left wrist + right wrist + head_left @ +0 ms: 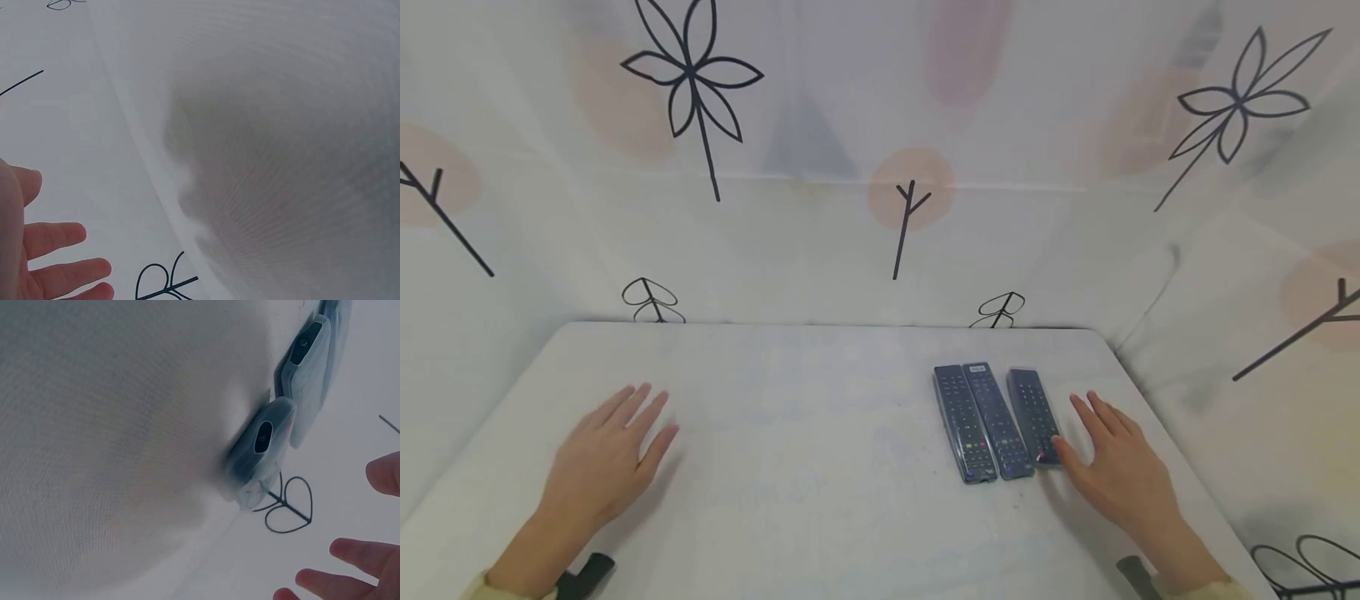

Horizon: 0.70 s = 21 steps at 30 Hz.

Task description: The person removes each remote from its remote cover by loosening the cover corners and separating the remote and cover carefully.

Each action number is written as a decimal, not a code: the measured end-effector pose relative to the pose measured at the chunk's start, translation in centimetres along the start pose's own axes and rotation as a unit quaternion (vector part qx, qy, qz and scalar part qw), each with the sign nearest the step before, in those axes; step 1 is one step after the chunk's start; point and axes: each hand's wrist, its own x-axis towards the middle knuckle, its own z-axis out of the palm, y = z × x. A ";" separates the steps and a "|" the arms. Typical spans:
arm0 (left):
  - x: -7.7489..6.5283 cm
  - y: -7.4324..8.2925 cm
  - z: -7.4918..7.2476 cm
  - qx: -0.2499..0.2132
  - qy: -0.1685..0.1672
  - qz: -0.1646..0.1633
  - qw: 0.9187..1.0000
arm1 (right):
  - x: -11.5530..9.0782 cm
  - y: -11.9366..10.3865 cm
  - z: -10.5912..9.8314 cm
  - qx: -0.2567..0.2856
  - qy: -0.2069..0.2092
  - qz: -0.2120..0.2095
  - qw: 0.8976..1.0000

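Three dark remote controls in clear plastic covers lie on the right half of a white table. The left remote (964, 425) and the middle remote (997, 421) lie side by side; the right remote (1033, 415) lies slightly apart from them. My right hand (1116, 467) is just right of that last one, fingers spread, thumb tip overlapping its edge in the head view; I cannot tell whether it touches. In the right wrist view the ends of the remotes (275, 434) show beside the fingers. My left hand (598, 467) is over the table's left side, fingers extended and holding nothing.
The white table (790, 467) has its far edge against a pale cloth backdrop (820, 242) printed with plants and soft shapes. More of this cloth hangs along both sides. A dark strap (587, 575) shows at the left wrist and another (1137, 577) at the right.
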 end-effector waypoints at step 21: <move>0.5 2.0 0.6 -0.068 -0.039 -0.055 0.995 | 0.9 -4.7 1.4 0.100 -0.001 -0.019 0.995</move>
